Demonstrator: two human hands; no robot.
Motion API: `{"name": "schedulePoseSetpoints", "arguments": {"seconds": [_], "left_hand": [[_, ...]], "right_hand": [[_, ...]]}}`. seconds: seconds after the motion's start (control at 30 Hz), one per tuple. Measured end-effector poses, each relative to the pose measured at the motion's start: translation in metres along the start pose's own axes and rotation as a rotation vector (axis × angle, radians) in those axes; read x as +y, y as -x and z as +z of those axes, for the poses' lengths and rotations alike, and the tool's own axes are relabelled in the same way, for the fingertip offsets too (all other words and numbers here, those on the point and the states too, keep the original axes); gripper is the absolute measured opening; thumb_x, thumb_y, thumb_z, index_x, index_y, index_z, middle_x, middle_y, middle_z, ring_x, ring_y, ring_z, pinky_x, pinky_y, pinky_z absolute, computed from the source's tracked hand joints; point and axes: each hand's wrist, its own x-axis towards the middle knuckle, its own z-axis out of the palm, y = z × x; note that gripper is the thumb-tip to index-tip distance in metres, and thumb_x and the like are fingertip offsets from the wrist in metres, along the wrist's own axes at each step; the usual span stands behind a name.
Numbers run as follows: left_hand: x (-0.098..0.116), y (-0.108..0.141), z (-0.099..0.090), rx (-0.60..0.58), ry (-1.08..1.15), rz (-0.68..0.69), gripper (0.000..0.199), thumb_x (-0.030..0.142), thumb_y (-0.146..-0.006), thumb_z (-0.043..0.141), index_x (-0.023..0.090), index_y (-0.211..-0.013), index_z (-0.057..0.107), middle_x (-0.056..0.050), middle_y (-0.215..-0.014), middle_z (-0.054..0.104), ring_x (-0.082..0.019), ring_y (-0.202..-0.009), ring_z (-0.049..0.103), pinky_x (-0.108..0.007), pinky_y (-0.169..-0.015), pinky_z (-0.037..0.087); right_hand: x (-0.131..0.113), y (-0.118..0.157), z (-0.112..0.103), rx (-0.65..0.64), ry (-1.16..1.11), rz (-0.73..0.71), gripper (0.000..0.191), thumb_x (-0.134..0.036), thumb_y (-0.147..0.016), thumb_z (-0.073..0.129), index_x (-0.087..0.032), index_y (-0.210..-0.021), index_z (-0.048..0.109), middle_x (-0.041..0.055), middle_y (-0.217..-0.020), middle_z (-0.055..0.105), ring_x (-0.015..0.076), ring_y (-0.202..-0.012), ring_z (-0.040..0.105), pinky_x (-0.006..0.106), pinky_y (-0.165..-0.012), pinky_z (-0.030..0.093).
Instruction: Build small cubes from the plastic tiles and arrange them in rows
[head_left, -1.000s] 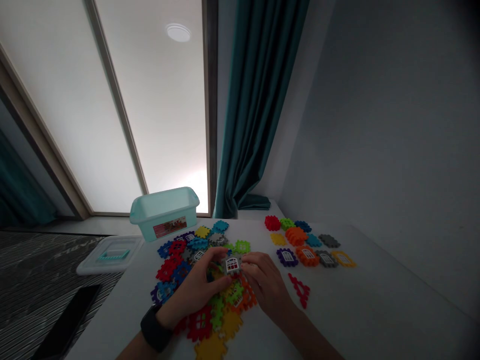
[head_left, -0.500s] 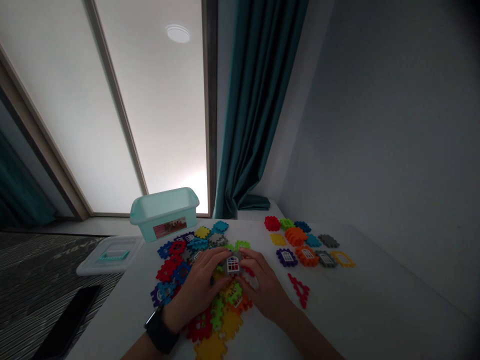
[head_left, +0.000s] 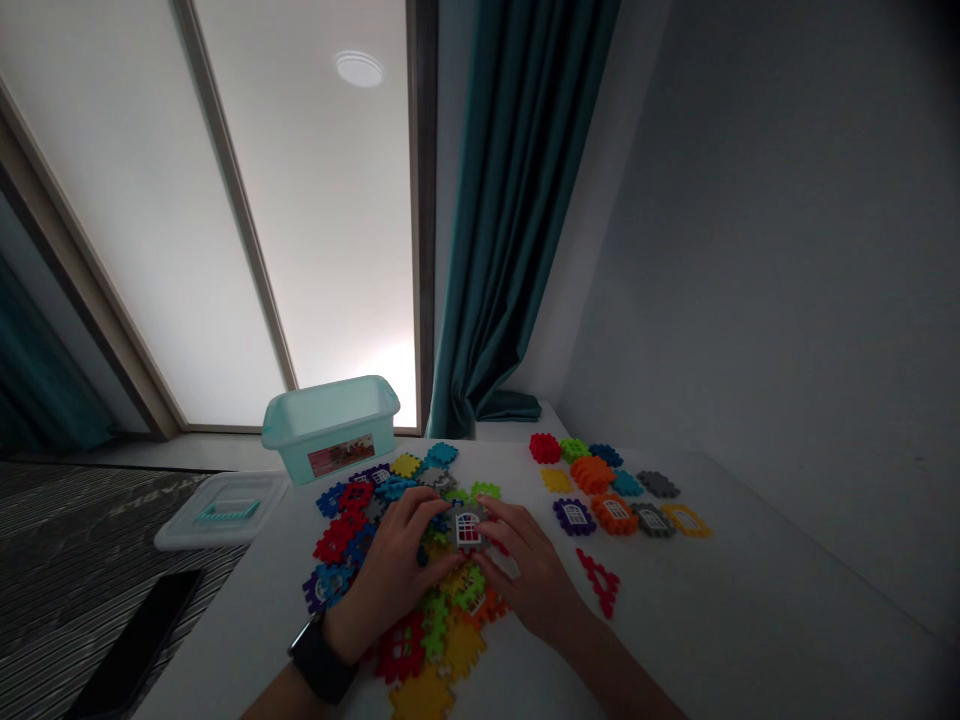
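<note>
At the far left, a black flat object lies beside the left edge of the white worktop. Above it is a clear lid with a pale green handle, and next, at the back, stands an open pale green tub with a picture label on its front. In front of the tub, a loose heap of toothed plastic tiles in red, blue, yellow, green and orange spreads toward the near edge, partly hidden by the left hand; a dark watch is on that wrist. The left fingers grasp the left side of a grey tile with a white window in it. This tile is over the heap, between the two hands. The right hand grasps its right side, fingers curled in from the far and near corners. Beyond that hand lies a red triangle, apart from the rest. Behind the triangle, on the right, sit rows of tiles: red, green and dark blue; yellow, orange, light blue and grey; then four window tiles in purple, orange, grey and yellow.
</note>
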Motion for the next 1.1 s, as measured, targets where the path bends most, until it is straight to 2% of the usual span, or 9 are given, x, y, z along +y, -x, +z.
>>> {"name": "schedulePoseSetpoints", "arguments": {"seconds": [0.2, 0.4, 0.67, 0.97, 1.1], "left_hand": [[-0.001, 0.001, 0.001, 0.013, -0.058, 0.016, 0.046, 0.026, -0.08, 0.08, 0.022, -0.119, 0.058, -0.011, -0.121, 0.06, -0.029, -0.109, 0.062, -0.044, -0.091, 0.055], [-0.001, 0.001, 0.004, 0.031, -0.092, 0.015, 0.046, 0.031, -0.076, 0.085, 0.022, -0.114, 0.06, -0.01, -0.116, 0.063, -0.03, -0.104, 0.063, -0.044, -0.087, 0.056], [0.001, 0.001, 0.008, 0.02, -0.029, 0.03, 0.044, 0.042, -0.077, 0.084, 0.023, -0.107, 0.057, -0.009, -0.113, 0.063, -0.029, -0.102, 0.064, -0.042, -0.085, 0.055], [0.031, -0.016, 0.015, -0.082, -0.062, 0.109, 0.043, 0.045, -0.079, 0.082, 0.021, -0.104, 0.057, -0.009, -0.11, 0.064, -0.03, -0.102, 0.062, -0.043, -0.087, 0.052], [0.045, -0.029, 0.027, -0.141, -0.099, 0.155, 0.043, 0.045, -0.078, 0.082, 0.021, -0.102, 0.057, -0.008, -0.111, 0.063, -0.029, -0.103, 0.061, -0.043, -0.089, 0.05]], "right_hand": [[-0.002, -0.002, -0.001, -0.034, 0.019, 0.019, 0.021, -0.019, -0.094, 0.058, -0.024, -0.114, 0.058, 0.0116, -0.134, 0.059, 0.0274, -0.12, 0.06, 0.046, -0.097, 0.056], [-0.006, -0.002, -0.002, -0.025, -0.009, 0.116, 0.024, -0.018, -0.092, 0.061, -0.026, -0.115, 0.06, 0.0099, -0.117, 0.061, 0.0259, -0.107, 0.063, 0.042, -0.088, 0.059], [-0.011, -0.003, -0.011, -0.08, -0.033, 0.154, 0.031, -0.014, -0.086, 0.064, -0.025, -0.114, 0.059, 0.0097, -0.119, 0.059, 0.0265, -0.111, 0.061, 0.043, -0.092, 0.057], [-0.009, 0.016, -0.034, 0.004, 0.125, 0.086, 0.032, -0.015, -0.084, 0.063, -0.026, -0.113, 0.058, 0.0108, -0.118, 0.061, 0.0283, -0.111, 0.06, 0.047, -0.092, 0.055], [-0.002, 0.029, -0.046, 0.037, 0.197, 0.103, 0.032, -0.014, -0.083, 0.061, -0.025, -0.113, 0.058, 0.0112, -0.118, 0.061, 0.0288, -0.112, 0.059, 0.05, -0.095, 0.053]]}}
